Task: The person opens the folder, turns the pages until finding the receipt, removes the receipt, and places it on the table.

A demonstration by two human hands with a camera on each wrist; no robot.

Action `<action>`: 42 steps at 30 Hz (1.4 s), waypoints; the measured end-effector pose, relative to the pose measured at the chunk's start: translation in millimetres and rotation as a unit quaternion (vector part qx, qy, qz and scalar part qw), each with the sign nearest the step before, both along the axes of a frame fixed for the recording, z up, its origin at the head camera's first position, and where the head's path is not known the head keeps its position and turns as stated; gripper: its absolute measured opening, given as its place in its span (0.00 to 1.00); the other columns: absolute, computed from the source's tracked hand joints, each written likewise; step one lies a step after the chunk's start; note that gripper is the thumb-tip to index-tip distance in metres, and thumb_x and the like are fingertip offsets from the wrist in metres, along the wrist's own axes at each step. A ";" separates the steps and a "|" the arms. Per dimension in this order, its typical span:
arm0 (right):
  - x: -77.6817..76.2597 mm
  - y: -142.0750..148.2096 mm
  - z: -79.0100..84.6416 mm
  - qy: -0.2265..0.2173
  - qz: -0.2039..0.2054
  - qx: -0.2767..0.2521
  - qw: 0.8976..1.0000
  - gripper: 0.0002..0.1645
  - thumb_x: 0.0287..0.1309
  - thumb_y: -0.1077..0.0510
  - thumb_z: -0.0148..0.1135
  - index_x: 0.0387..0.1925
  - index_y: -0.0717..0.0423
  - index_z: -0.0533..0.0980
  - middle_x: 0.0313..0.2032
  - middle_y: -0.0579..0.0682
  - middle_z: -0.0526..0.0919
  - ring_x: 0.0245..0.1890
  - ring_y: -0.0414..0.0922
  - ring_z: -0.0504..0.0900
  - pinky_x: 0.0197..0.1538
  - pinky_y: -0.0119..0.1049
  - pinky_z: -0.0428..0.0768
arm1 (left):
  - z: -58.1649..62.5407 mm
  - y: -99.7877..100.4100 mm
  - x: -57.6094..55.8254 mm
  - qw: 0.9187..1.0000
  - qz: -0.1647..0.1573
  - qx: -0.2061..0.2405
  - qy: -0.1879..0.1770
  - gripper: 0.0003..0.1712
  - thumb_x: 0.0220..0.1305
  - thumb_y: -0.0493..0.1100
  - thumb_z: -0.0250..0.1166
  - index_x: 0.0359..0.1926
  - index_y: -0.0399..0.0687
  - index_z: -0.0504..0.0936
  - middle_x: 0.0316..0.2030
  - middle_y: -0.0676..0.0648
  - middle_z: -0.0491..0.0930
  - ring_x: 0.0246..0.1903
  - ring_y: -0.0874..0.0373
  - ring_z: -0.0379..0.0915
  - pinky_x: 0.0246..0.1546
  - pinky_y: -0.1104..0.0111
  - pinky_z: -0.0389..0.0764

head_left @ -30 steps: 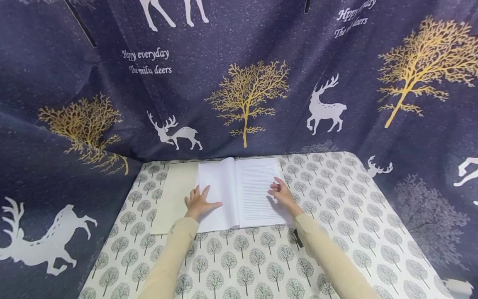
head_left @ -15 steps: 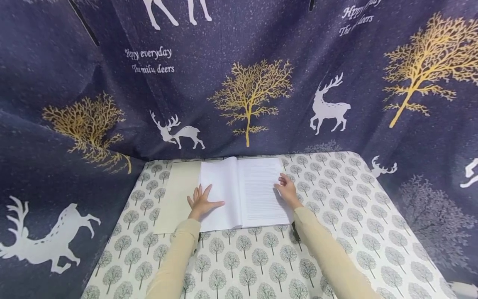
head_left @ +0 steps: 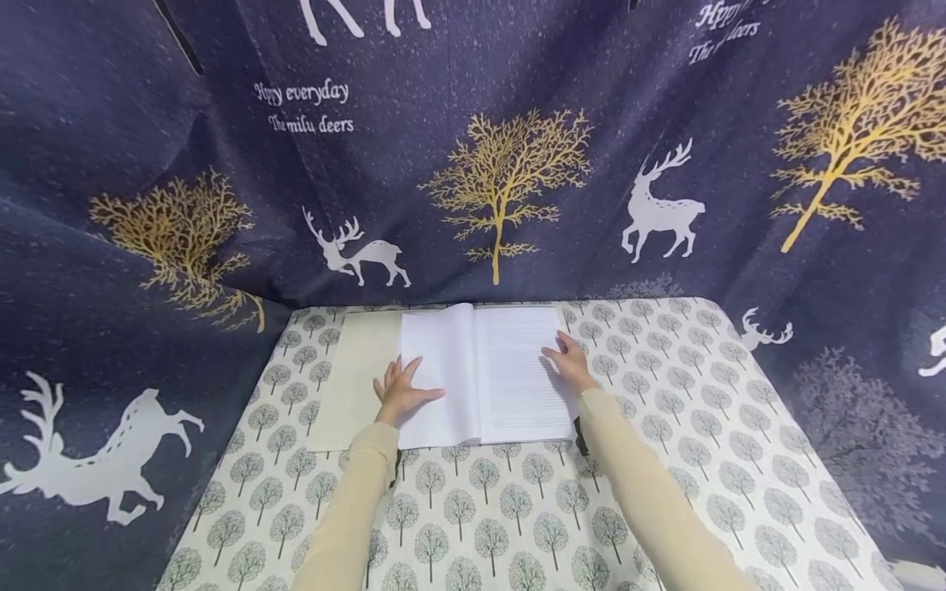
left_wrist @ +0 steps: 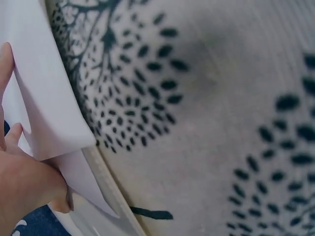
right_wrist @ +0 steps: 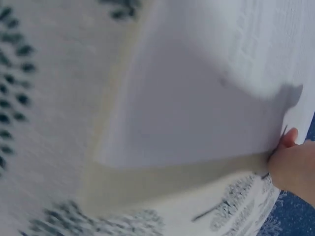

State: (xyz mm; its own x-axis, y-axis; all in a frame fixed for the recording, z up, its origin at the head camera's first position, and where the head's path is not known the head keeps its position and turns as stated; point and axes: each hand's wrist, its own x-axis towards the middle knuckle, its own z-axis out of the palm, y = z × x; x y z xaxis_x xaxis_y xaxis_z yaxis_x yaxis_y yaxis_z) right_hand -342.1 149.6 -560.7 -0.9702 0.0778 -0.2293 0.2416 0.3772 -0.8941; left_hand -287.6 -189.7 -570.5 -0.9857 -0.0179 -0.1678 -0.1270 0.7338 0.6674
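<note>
A thick book or bound stack of paper lies open in the head view, with a blank left page and a right page filled with printed lines. My left hand is spread over the outer edge of the left page, thumb stretched toward the spine. Beneath its fingers, the cream cover extends to the left. At the outer edge of the right page is my right hand, its thumb over the paper and index finger by the margin, a gap between them. The right wrist view shows the fingertips right at that edge.
The table wears a white cloth printed with grey trees. Behind it hangs a dark blue curtain with deer and golden trees, close to the book's far edge.
My right hand has shifted from over the printed page outward to its right edge, and its fingers have drawn closer together. My left hand has stayed on the left page. The view tilts slightly.
</note>
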 end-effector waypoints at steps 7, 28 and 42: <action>-7.1 4.7 6.0 -0.031 0.005 -0.031 0.999 0.40 0.68 0.55 0.55 0.75 0.56 0.51 0.76 0.59 0.52 0.77 0.55 0.51 0.76 0.46 0.58 | -0.4 -0.2 -2.2 1.000 0.012 0.003 -0.006 0.54 0.47 0.60 0.74 0.74 0.58 0.59 0.78 0.39 0.37 0.77 0.38 0.32 0.71 0.36 0.24; -22.9 12.3 10.4 -0.052 -0.001 -0.055 0.997 0.45 0.66 0.53 0.57 0.76 0.56 0.46 0.77 0.60 0.49 0.77 0.56 0.49 0.77 0.49 0.57 | -0.9 -3.2 -7.3 1.000 0.025 0.008 -0.014 0.54 0.48 0.57 0.74 0.74 0.59 0.58 0.79 0.43 0.31 0.77 0.42 0.29 0.72 0.38 0.23; -22.8 11.8 12.1 0.026 -0.044 -0.083 0.995 0.35 0.64 0.59 0.58 0.71 0.58 0.61 0.70 0.61 0.65 0.71 0.55 0.62 0.74 0.47 0.63 | -6.1 -0.6 -3.9 0.999 0.038 0.016 -0.004 0.54 0.46 0.56 0.75 0.73 0.59 0.60 0.79 0.42 0.34 0.77 0.42 0.30 0.71 0.37 0.24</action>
